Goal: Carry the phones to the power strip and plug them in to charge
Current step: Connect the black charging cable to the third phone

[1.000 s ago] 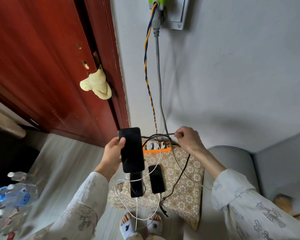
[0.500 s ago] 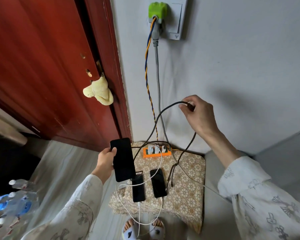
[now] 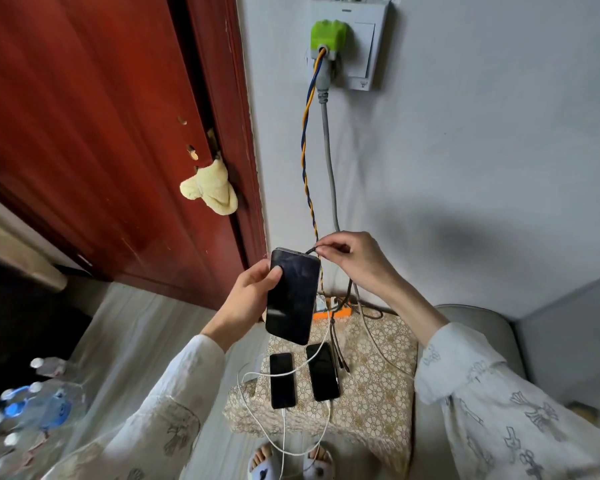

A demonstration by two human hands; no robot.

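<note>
My left hand (image 3: 248, 299) grips a large black phone (image 3: 291, 296) upright above the stool, thumb on its screen. My right hand (image 3: 354, 258) pinches the end of a black cable (image 3: 350, 289) at the phone's top edge. The cable hangs down toward the orange power strip (image 3: 340, 311), mostly hidden behind the phone. Two smaller black phones (image 3: 283, 381) (image 3: 323, 372) lie side by side on the floral-covered stool (image 3: 378, 368), with white cables (image 3: 257, 375) running to them.
A wall socket (image 3: 357, 53) holds a green plug (image 3: 328, 36) with a twisted blue-yellow wire and a grey cord running down. A red door (image 3: 101, 133) with a yellow cloth (image 3: 212, 192) stands left. Water bottles (image 3: 32, 410) lie lower left; a grey seat (image 3: 478, 323) stands right.
My right hand came down from high by the wall with the black cable end to the phone's top edge. My left hand lifted the phone up toward it.
</note>
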